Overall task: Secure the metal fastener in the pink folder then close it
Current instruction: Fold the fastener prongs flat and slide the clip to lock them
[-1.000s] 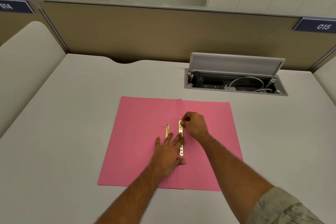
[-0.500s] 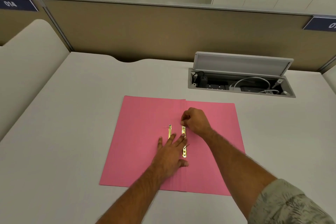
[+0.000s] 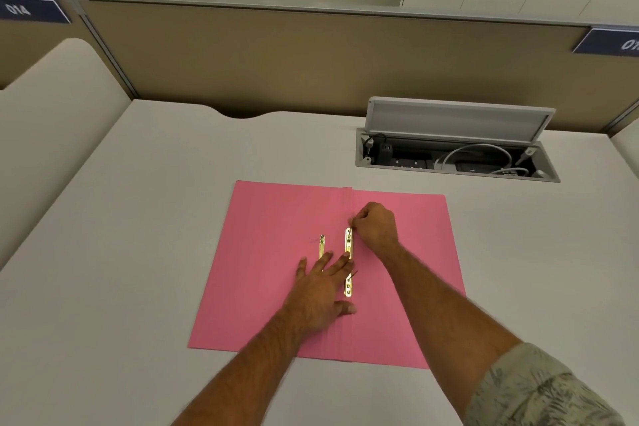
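A person's right hand (image 3: 377,226) pinches the top end of a brass fastener bar (image 3: 348,261) along the spine of an open pink folder (image 3: 262,287), while the left hand (image 3: 320,290) lies flat and spread, fingertips pressing the bar's middle. A second brass strip (image 3: 322,245) lies just left. Behind, an open desk cable box (image 3: 456,159) holds sockets and white cables; what the pinching fingertips grip is hidden.
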The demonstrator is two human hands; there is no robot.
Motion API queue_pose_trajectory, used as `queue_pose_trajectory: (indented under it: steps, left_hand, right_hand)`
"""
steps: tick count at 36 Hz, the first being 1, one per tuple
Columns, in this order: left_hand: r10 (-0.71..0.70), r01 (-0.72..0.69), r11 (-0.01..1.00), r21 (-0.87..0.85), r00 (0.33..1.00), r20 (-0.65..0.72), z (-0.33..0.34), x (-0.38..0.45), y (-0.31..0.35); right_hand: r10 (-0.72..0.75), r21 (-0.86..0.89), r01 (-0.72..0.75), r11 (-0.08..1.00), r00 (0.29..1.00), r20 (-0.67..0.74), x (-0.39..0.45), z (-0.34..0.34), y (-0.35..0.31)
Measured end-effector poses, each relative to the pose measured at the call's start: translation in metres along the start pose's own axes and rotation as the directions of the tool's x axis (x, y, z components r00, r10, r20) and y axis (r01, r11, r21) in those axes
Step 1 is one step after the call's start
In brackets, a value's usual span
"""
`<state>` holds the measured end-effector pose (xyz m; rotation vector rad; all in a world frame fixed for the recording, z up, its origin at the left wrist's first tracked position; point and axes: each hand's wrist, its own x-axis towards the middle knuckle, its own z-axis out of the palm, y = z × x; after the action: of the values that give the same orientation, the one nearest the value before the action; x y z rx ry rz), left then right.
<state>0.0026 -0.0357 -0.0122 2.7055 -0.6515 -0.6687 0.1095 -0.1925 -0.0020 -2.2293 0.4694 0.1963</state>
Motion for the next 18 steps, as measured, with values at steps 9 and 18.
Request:
queue_pose_trajectory:
  steps: [9,18]
  left_hand:
    - [0.030,-0.030,0.999,0.016,0.999,0.018,-0.003,0.001,-0.008]
    - [0.043,-0.043,0.999,-0.007,0.999,-0.024,0.000,0.002,-0.014]
  right_hand:
    - [0.082,0.105,-0.086,0.991,0.996,0.045,-0.027,-0.016,0.013]
    - [0.132,0.090,-0.170,0.981,0.937,0.325,-0.084,-0.021,0.021]
